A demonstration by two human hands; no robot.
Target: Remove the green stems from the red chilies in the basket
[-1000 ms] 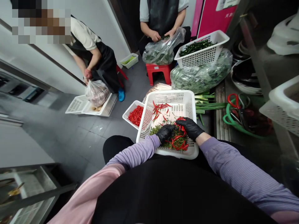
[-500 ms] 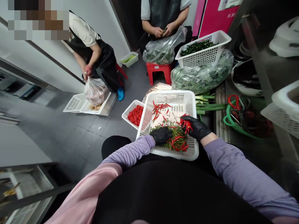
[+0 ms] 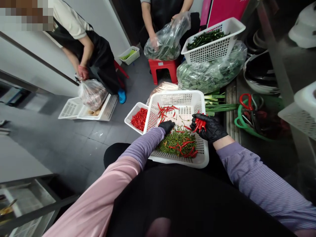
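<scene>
A white perforated basket [image 3: 203, 149] sits in front of my lap. Green stems [image 3: 170, 144] fill its near part, with loose red chilies [image 3: 186, 149] over them, and more red chilies [image 3: 164, 111] lie at its far left. My right hand [image 3: 212, 130], in a black glove, is closed around a bunch of red chilies [image 3: 199, 124] at the basket's right side. My left hand [image 3: 167, 126], also gloved in black, is low over the middle of the basket with its fingers drawn together; whatever they hold is hidden.
A smaller basket of red chilies [image 3: 139, 119] stands left of mine. Scallions [image 3: 218, 107] and a green basket with red-handled scissors [image 3: 246, 102] are at right. Ahead, a bag of greens [image 3: 163, 46] rests on a red stool [image 3: 163, 67]. Two co-workers handle bags.
My left hand has moved away from the stem pile toward the basket's middle. My right hand has turned, showing its chilies more. One co-worker's hand has moved to the bag on the stool.
</scene>
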